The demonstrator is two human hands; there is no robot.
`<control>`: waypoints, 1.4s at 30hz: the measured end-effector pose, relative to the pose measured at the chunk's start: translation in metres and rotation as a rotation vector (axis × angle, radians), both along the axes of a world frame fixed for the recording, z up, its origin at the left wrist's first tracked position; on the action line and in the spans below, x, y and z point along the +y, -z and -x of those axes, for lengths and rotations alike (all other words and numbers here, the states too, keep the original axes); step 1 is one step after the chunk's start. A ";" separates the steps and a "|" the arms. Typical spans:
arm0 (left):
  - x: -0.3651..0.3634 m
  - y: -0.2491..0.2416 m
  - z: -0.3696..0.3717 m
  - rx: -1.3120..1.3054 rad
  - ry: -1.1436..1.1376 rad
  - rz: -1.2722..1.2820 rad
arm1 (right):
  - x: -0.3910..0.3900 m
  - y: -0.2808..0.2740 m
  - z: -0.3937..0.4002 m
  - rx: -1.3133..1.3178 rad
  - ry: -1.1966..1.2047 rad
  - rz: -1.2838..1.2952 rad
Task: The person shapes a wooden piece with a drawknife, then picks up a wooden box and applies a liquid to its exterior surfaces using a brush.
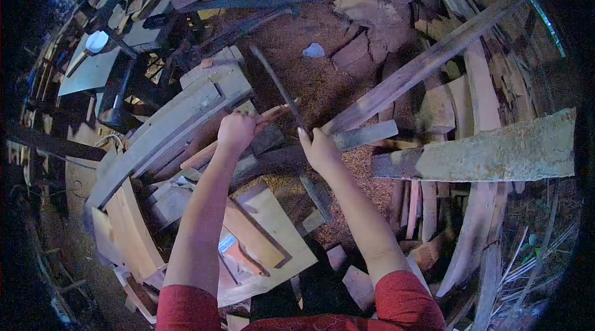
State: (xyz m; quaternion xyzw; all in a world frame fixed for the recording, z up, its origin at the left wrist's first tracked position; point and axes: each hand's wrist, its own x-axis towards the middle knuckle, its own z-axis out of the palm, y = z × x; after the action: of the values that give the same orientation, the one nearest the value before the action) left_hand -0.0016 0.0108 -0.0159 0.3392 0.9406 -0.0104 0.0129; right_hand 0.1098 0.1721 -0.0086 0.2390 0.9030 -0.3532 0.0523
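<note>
My left hand [237,131] is closed around a thin wooden strip [277,110], which slants from lower left up to the right. In my right hand [323,151] is a machete [276,78], its long, narrow dark blade pointing up and to the left. Its handle is hidden in my fist. The blade crosses the strip's far end in this view. Under the strip, between my forearms, lies a dark log [279,160]. A thick grey curved beam [167,121] lies left of my left hand.
Boards [282,219] lie close to my body, with an orange-and-blue object [238,253] among them. A long plank [427,64] slants up right of my right hand, above a wide bark-edged slab [496,148]. Wood shavings [362,185] cover the ground.
</note>
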 end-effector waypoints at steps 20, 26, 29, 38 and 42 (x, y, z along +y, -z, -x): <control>0.003 0.001 0.002 0.039 0.040 0.000 | -0.017 0.018 0.002 -0.058 0.037 -0.010; 0.003 -0.003 -0.001 -0.016 0.020 0.001 | -0.014 0.032 0.002 -0.069 0.060 0.174; 0.002 -0.006 0.003 -0.032 0.010 0.013 | -0.007 0.050 0.002 -0.012 0.081 0.107; 0.002 -0.002 0.001 -0.115 -0.009 -0.048 | 0.006 -0.056 0.009 0.415 0.111 0.283; 0.001 0.004 0.002 -0.064 0.026 -0.094 | 0.003 0.009 0.004 0.041 0.116 0.166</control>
State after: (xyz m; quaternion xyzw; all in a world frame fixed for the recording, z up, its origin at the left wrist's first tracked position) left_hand -0.0033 0.0117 -0.0203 0.3520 0.9346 0.0444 0.0269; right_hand 0.1057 0.1750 -0.0177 0.2785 0.8561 -0.4342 0.0329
